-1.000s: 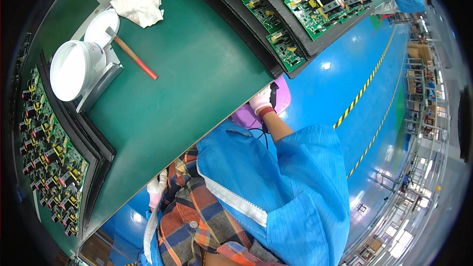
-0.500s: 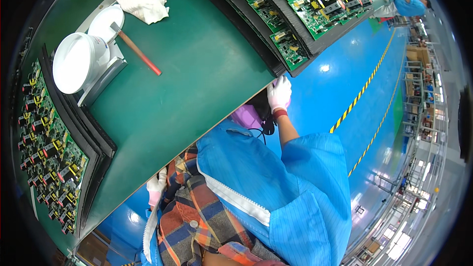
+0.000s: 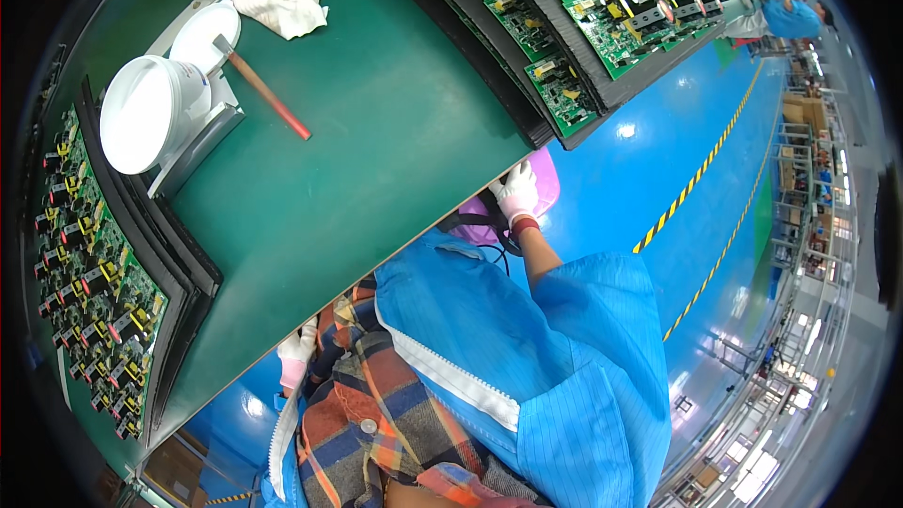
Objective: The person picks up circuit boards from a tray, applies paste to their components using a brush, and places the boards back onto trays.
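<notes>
My right hand (image 3: 516, 194), in a white glove with a red band at the wrist, is below the near edge of the green bench (image 3: 376, 132). Its fingers are bent over a purple plastic thing (image 3: 546, 181), possibly a stool, and look closed on it. A black strap (image 3: 477, 219) and a thin dark cable run beside that hand. At the bench's lower left edge is my left hand (image 3: 296, 353), also gloved, close to my open blue jacket (image 3: 470, 310). Its fingertips are partly hidden, so their grip does not show.
Green circuit boards (image 3: 564, 94) lie on stacked black sheets at the far right; more boards (image 3: 103, 310) lie on sheets at the left. A white bucket (image 3: 141, 118), a round white lid (image 3: 202, 38), a red-handled hammer (image 3: 273, 99) and a cloth (image 3: 282, 0) occupy the bench's far left.
My right hand has moved slightly left and down. The purple thing has shifted or turned, and more of it shows to the right of the hand. My left hand has barely moved.
</notes>
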The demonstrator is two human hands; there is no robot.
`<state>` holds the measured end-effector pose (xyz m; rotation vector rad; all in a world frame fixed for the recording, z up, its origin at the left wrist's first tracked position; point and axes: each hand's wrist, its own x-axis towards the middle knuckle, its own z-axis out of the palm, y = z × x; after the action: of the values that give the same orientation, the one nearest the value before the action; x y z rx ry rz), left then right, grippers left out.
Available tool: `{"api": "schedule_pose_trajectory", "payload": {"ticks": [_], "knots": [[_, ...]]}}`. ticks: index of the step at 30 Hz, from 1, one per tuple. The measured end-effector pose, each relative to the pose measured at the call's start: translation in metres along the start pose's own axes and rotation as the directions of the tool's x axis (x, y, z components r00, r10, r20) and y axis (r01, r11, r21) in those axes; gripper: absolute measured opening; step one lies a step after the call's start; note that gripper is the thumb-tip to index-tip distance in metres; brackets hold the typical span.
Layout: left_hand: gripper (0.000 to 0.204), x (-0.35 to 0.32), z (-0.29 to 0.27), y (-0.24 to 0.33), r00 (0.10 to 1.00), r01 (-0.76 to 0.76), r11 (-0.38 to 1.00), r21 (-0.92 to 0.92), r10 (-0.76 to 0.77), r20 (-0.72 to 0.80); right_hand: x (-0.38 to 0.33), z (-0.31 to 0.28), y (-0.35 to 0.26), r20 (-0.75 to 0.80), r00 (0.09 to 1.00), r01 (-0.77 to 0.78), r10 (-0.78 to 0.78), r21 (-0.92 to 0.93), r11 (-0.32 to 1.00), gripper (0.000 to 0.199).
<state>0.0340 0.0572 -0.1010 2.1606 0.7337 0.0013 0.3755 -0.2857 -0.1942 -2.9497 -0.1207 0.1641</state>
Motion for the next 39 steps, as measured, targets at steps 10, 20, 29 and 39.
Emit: {"api": "schedule_pose_trajectory", "payload": {"ticks": [10,20,29,39], "knots": [[0.022,-0.071,-0.024,-0.116,0.849,0.326,0.88,-0.346,-0.433,-0.302,0.003,-0.005,-0.002,0.045,0.999,-0.013,0.014,-0.014,1.0,0.079],[0.025,-0.154,0.055,-0.256,0.699,0.617,0.613,-0.494,-0.715,-0.015,-0.01,-0.103,-0.022,-0.165,0.954,0.002,0.252,0.84,0.543,0.036],[0.026,-0.113,0.038,-0.228,0.758,0.516,0.617,-0.594,-0.652,-0.019,-0.063,-0.235,-0.139,-0.506,0.862,0.479,-0.031,0.793,0.375,0.02],[0.028,-0.066,0.019,-0.191,0.883,0.314,0.722,-0.616,-0.461,-0.089,-0.074,-0.295,-0.143,-0.688,0.722,0.684,-0.074,0.693,0.23,0.022]]}}
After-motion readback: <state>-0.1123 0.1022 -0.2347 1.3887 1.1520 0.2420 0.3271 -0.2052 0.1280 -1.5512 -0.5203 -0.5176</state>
